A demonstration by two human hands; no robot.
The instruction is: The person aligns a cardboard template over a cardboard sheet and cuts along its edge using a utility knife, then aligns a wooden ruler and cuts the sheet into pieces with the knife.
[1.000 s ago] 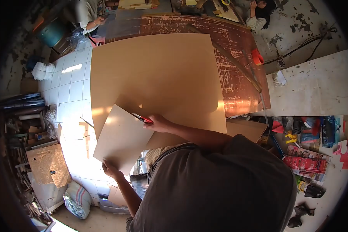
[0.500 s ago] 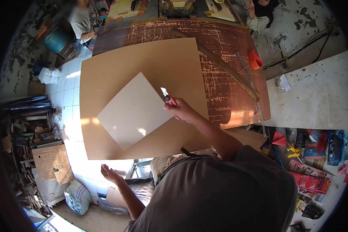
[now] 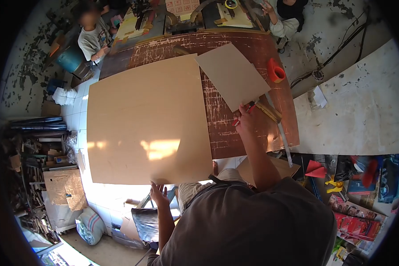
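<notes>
My right hand [image 3: 245,122] is closed around a red utility knife [image 3: 252,105]. It also holds the near corner of a smaller grey-brown board [image 3: 235,75], which lies over the right part of the table. A large brown cardboard sheet [image 3: 146,119] covers the table's left side and juts past its front edge. My left hand [image 3: 160,195] is at the sheet's front edge. One fingertip reaches that edge and the fingers are apart. Whether the hand bears any of the sheet's weight I cannot make out.
On the scratched red-brown table [image 3: 221,137] are a tape dispenser [image 3: 276,72], a wooden strip [image 3: 270,111] and a metal ruler [image 3: 284,139]. Two people stand at the far side, left [image 3: 93,42] and right [image 3: 288,17]. Scrap wood [image 3: 26,173] is piled at left.
The smaller board has gone from the middle of the large sheet to the right, with my right hand on it. My left hand has come right, up to the sheet's edge.
</notes>
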